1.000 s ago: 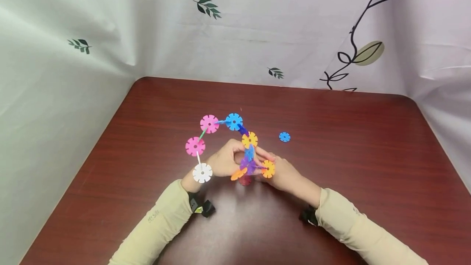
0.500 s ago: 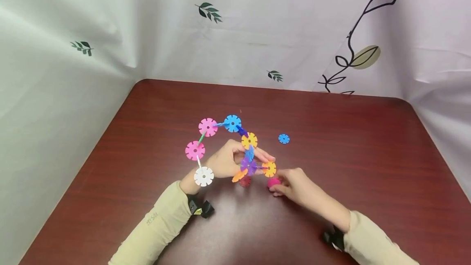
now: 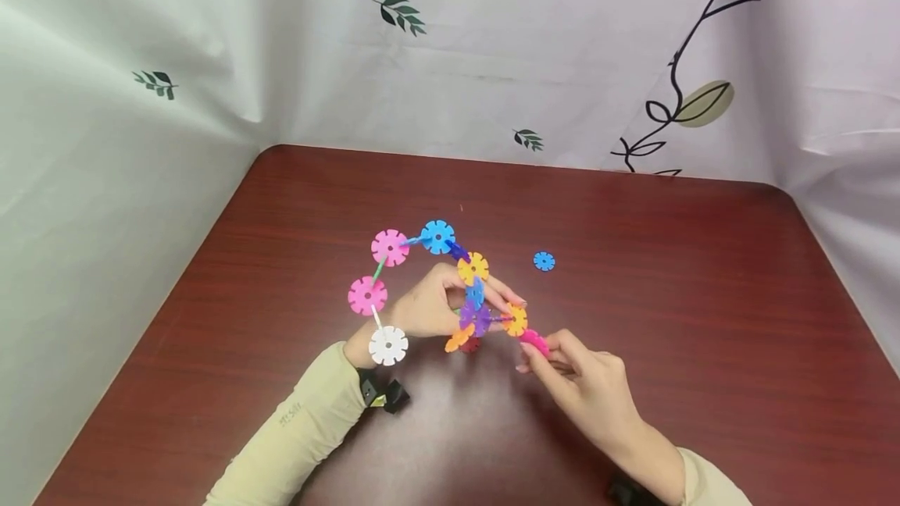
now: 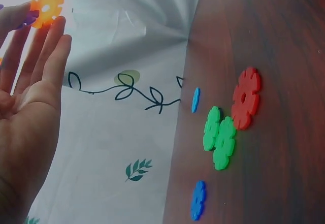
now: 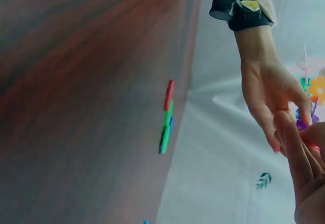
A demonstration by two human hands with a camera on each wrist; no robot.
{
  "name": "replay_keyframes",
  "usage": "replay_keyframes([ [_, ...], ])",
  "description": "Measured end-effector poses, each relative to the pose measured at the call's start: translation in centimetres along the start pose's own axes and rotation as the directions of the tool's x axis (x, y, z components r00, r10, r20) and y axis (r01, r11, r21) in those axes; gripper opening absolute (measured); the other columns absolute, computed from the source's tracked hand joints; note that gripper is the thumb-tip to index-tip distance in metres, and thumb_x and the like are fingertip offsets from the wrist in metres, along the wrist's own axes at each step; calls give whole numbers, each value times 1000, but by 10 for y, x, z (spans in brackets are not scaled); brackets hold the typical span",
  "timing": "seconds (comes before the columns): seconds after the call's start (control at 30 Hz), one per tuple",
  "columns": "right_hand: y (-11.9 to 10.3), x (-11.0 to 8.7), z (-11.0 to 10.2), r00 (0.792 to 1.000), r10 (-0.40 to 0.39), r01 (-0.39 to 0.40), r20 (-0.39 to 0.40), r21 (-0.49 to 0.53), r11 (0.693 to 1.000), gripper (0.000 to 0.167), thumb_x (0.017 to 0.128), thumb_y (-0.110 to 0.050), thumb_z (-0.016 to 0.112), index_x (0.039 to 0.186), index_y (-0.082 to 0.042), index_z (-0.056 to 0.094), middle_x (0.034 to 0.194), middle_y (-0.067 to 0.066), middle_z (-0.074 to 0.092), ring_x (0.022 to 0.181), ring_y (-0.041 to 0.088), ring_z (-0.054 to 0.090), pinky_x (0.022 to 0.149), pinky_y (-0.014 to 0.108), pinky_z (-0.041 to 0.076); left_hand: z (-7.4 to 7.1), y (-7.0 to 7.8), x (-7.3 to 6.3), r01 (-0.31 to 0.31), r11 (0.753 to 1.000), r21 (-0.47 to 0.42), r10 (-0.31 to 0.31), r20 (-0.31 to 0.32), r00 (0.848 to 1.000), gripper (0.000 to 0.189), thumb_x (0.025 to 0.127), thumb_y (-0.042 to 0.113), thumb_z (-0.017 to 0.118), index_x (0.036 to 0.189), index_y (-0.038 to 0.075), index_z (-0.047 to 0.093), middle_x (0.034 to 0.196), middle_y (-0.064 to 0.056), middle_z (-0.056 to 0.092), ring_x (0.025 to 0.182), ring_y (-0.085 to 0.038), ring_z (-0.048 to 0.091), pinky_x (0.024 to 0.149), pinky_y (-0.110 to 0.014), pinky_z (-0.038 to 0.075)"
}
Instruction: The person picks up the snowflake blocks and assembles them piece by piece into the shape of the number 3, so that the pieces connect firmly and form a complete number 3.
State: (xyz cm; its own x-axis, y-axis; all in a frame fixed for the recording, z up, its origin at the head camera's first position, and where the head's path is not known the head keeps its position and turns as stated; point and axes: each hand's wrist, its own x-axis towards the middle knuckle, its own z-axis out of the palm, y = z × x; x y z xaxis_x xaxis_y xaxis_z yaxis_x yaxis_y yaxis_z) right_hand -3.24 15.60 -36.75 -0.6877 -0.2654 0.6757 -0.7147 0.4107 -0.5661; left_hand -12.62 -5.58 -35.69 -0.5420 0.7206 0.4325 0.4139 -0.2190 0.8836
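In the head view, my left hand [image 3: 426,304] holds up a curved chain of interlocking notched plastic discs. Its thumb and fingers pinch it around a purple disc [image 3: 475,318]. The chain carries a white disc [image 3: 388,345] at one end, two pink discs [image 3: 368,296], blue ones and yellow-orange ones. My right hand [image 3: 598,393] pinches a bright pink disc [image 3: 534,343] between thumb and fingers. That disc meets the lower right edge of the chain's yellow-orange disc [image 3: 516,320]; whether their slots interlock I cannot tell. The left wrist view shows the left fingers stretched behind an orange disc [image 4: 48,8].
On the brown tabletop [image 3: 668,279] lie a loose blue disc [image 3: 544,261] and, under the chain, a red disc [image 4: 247,98], two green discs [image 4: 224,142] and another blue disc [image 4: 198,200]. White leaf-printed cloth [image 3: 450,61] stands behind the table.
My right hand has drawn away from the left hand toward the lower right, bringing a pink disc into sight, then raised it to the yellow-orange disc. The chain's white end has dipped slightly.
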Motion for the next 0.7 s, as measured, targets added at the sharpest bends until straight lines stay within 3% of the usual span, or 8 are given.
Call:
replay_keyframes([
  [0.2,-2,3,-3,999,-38,39,25,-15,999,23,92,-26,59,84,-5,62,66,2,70,61,8,68,54,13,51,2,2,1,13,998,56,-12,-16,1000,30,73,0,77,101,-7,68,106,-17,68,102,-19,64,69,-31,54],
  [0.37,-6,5,-5,999,-25,25,30,-24,999,24,92,-27,59,83,-5,62,64,2,69,59,8,68,54,13,51,4,4,4,1,999,34,-2,18,1000,31,71,-6,76,100,-10,67,105,-19,68,101,-22,65,67,-29,53],
  [0.57,-10,8,-6,999,-33,33,35,15,999,23,93,-23,57,81,-4,62,60,0,67,55,6,66,54,13,50,7,2,3,70,997,22,-70,27,997,33,73,-3,76,104,-11,66,107,-19,67,104,-19,64,53,-23,47],
  [0.7,-12,9,-5,999,7,-9,40,56,998,23,93,-23,57,81,-4,62,59,0,66,54,6,66,50,11,49,9,1,3,116,993,20,-116,9,993,34,75,5,76,105,-8,67,105,-15,68,103,-17,65,56,-24,49],
])
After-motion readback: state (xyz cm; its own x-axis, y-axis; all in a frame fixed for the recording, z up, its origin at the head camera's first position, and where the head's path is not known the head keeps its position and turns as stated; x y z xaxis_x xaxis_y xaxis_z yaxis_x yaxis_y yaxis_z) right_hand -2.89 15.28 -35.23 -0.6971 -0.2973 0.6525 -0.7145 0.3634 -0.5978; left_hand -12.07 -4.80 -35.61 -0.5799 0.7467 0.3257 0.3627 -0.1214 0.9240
